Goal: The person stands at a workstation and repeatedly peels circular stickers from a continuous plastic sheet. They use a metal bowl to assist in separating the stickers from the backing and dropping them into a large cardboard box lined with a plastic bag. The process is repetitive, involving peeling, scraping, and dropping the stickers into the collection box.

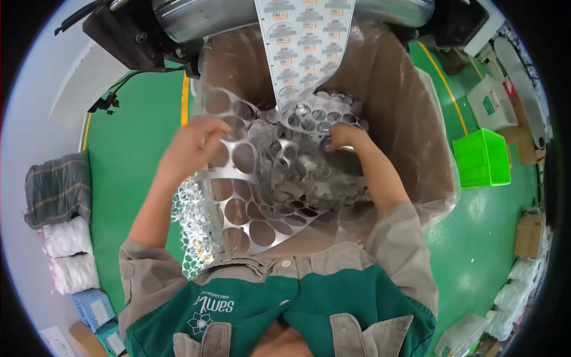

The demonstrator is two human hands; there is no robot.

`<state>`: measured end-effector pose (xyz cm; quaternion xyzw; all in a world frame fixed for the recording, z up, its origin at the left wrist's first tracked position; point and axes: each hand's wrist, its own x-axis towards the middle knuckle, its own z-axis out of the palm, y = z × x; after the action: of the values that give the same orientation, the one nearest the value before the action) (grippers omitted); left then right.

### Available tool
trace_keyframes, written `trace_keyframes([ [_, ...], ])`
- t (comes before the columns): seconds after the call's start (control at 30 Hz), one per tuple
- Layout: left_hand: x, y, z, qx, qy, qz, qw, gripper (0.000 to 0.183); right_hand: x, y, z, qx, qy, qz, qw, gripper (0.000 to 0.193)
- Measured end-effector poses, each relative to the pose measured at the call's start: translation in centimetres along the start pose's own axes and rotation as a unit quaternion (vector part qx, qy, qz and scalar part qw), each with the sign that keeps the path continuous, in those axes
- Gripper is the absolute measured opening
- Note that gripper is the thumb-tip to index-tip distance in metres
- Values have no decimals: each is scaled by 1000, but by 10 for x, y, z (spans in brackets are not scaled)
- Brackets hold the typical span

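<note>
A silvery foil web punched with round holes (242, 156) spreads over a large carton lined with clear plastic (410, 119). At its left edge my left hand (199, 143) is closed with curled fingers, slightly blurred. My right hand (347, 137) grips the holed foil farther right, thumb and fingers bent around it; some fingertips are hidden. Between and below the hands lies a heap of loose round foil discs (309, 172). From the far side a printed foil strip (306, 47) hangs down into the carton and meets the holed part.
A metal roller (202, 18) with dark brackets crosses the far side above the carton. More holed foil scrap (193, 229) hangs outside the carton's left side. A bright green bin (483, 159) stands on the green floor at right. A folded plaid cloth (58, 190) lies far left.
</note>
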<state>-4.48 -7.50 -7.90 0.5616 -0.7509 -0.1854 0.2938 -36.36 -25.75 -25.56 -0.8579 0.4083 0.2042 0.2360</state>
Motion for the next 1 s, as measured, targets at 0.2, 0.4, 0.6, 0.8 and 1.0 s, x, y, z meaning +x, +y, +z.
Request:
trace_keyframes([
  [0.2, 4, -15, 44, 253, -75, 95, 960, 21, -65, -7, -106, 700, 75, -341, 623, 40],
  [0.4, 7, -16, 47, 213, -41, 88, 972, 20, 30, 34, 13, 864, 220, -48, 451, 42],
  [0.6, 10, -17, 46, 209, -47, 74, 974, 20, 28, 29, 60, 36, 21, 128, 991, 57],
  [0.8, 4, -15, 34, 15, -25, -30, 999, 10, -45, -33, -96, 282, 102, -113, 947, 46],
  [1.0, 10, 63, -41, -169, 108, -17, 980, 17, -71, -49, -108, 755, 48, -375, 535, 33],
])
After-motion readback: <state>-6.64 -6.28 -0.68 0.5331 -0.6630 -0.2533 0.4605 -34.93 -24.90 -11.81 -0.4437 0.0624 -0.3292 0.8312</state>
